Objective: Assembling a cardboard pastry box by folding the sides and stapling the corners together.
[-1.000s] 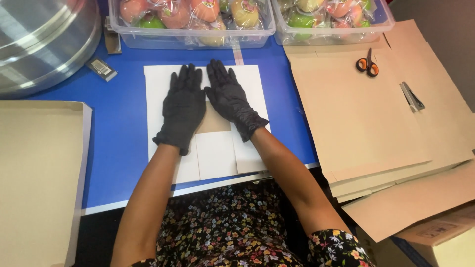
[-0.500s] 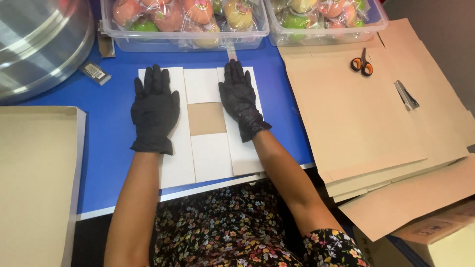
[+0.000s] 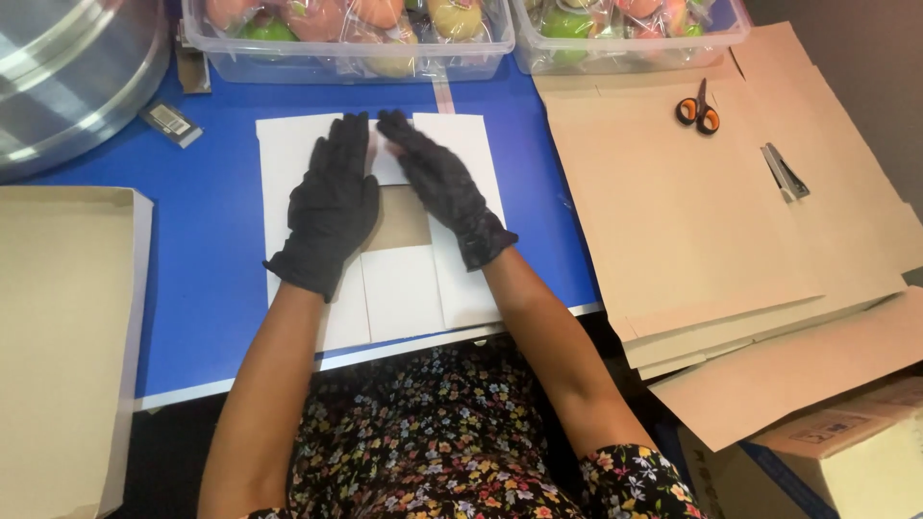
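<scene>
A flat white cardboard box blank (image 3: 404, 288) with a brown square in its middle lies on the blue table (image 3: 212, 240) before me. My left hand (image 3: 332, 207), in a black glove, presses flat on the blank's left panel, fingers together. Beside it my gloved right hand (image 3: 437, 187) lies flat on the right panel, its fingertips angled toward the left hand near the blank's far edge. Neither hand grips anything.
Two clear tubs of wrapped fruit (image 3: 356, 34) (image 3: 625, 24) stand at the far edge. Brown cardboard sheets (image 3: 692, 221) are stacked at right, with orange-handled scissors (image 3: 699, 111) and a stapler (image 3: 785, 173) on them. A metal pot (image 3: 67, 67) sits far left, an open tan box (image 3: 58, 327) near left.
Both hands were together at first, then spread apart over the side panels, and have now come back toward the blank's middle.
</scene>
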